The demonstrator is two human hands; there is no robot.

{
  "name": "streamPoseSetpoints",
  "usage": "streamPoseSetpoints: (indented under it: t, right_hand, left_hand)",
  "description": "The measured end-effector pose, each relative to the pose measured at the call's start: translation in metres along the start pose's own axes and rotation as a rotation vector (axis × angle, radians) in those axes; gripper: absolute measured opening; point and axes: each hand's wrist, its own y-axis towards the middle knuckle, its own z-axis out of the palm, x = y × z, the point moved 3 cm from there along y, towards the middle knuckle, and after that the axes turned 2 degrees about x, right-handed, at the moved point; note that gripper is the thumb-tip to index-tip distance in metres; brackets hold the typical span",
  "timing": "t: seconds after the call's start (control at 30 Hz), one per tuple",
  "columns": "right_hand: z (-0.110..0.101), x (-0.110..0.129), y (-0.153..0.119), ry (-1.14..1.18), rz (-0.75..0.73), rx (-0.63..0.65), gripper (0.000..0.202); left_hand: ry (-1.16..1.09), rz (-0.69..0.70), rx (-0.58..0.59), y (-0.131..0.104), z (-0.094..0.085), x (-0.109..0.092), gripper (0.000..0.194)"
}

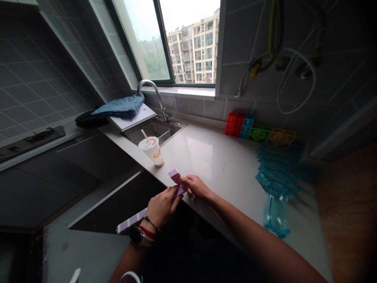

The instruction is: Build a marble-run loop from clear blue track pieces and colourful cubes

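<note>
Left hand (163,205), right hand (196,186) clamped on purple strip (174,175), long axis apparently leftward-down.

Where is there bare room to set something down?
The counter is bare, small specks aside, between the cup, the blue plastic and the right hand. Crowded: at back right, around the red piece and green piece.

Daylight is pouring in through the window (147,59) beyond the fingers (189,181), and the sky (188,11) there is washing out to white. Glare is spreading across the counter (206,147) just past them, while the cabinet (94,165) to their left and the wall (243,35) to their upper right are lying in shadow. Well right of them, the blue plastic (276,210) is looking stretched and soft.
</note>
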Motion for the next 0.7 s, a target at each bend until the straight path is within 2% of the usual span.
streamPoseSetpoints:
  t: [0.13, 0.27, 0.4, 0.57, 0.63, 0.7]
  right_hand:
    - [-0.003, -0.001, 0.000, 0.060, 0.021, 0.033, 0.050]
    - [-0.002, -0.002, 0.000, 0.050, 0.001, -0.042, 0.051]
    - [-0.001, -0.002, -0.001, 0.085, -0.006, -0.022, 0.053]
    - [-0.004, 0.000, -0.003, 0.209, -0.008, 0.137, 0.062]
    - [-0.008, 0.003, -0.005, 0.249, -0.019, 0.148, 0.063]
    - [-0.010, 0.007, -0.008, 0.284, -0.020, 0.198, 0.062]
  left_hand:
    - [0.034, -0.018, 0.001, 0.005, 0.000, -0.005, 0.036]
    - [0.026, -0.070, -0.003, 0.008, 0.005, -0.006, 0.041]
    - [-0.056, -0.127, -0.077, 0.004, 0.014, -0.005, 0.040]
    - [-0.310, 0.000, -0.164, -0.010, 0.016, 0.002, 0.036]
    - [-0.446, 0.064, -0.153, -0.015, 0.013, 0.003, 0.036]
    - [-0.571, 0.131, -0.092, -0.019, 0.010, 0.002, 0.036]
